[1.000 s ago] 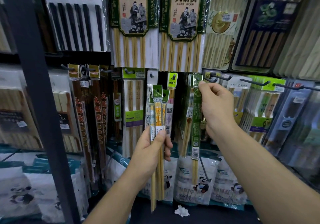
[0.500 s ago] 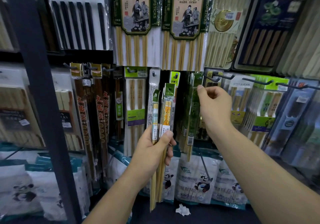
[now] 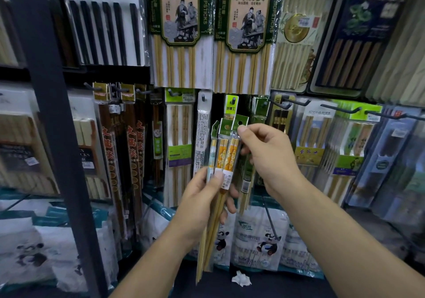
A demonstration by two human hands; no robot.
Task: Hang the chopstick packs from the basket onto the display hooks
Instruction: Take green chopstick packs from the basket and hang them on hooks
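Far to the left of both hands a dark upright post (image 3: 53, 136) cuts down across the shelving, and between it and the left hand hang long brown packs (image 3: 133, 159) with orange lettering. The left hand (image 3: 202, 203) is closed round a bunch of three slim chopstick packs (image 3: 224, 157), gripping them about halfway down: the thumb lies across the front over a white label and the fingers curl round behind. Bare bamboo ends stick out below that hand, and the green header cards fan out above it. High over both hands hang two big bamboo sets (image 3: 181, 21) with printed figures. The right hand (image 3: 269, 157) sits just to the right of the bunch, level with its tops, and pinches the header of the rightmost pack between thumb and forefinger, close by the punched hole; its other fingers are bent behind the pack. Below the hands stand white panda bags (image 3: 259, 240), with a crumpled scrap of paper (image 3: 241, 279) lower down. Up and to the right of the right hand, dark display hooks (image 3: 296, 101) jut out from the wall.
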